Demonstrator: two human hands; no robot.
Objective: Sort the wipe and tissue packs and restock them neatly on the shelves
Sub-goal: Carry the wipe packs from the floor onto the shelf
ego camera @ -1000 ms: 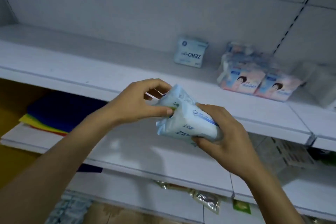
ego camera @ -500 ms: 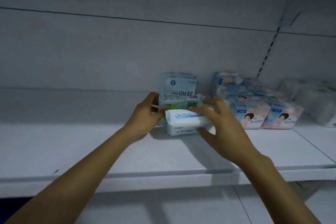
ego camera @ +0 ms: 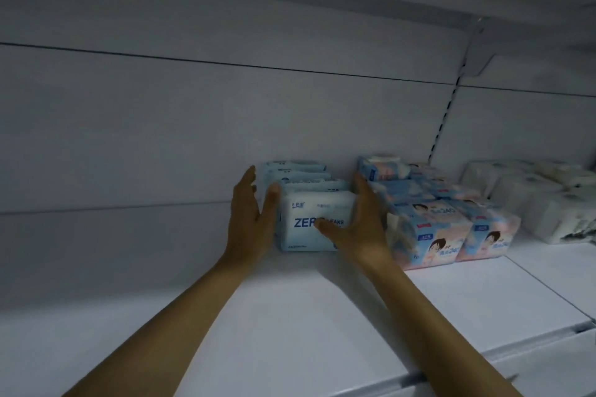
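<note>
A wide white metal shelf (ego camera: pixel 290 316) carries a block of pink-and-blue plastic-wrapped tissue packs (ego camera: pixel 451 235) and, at the far right, blurred white wrapped packs (ego camera: pixel 532 200). Just left of the pink block, a row of pale blue-and-white "ZERO" packs (ego camera: pixel 306 216) runs back to the rear wall. The left hand (ego camera: pixel 248 219) and right hand (ego camera: pixel 361 222) flank the front pack with fingers straight and unclenched, the right thumb lying across its printed face.

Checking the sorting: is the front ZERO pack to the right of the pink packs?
No, the ZERO pack sits left of the pink packs.
</note>
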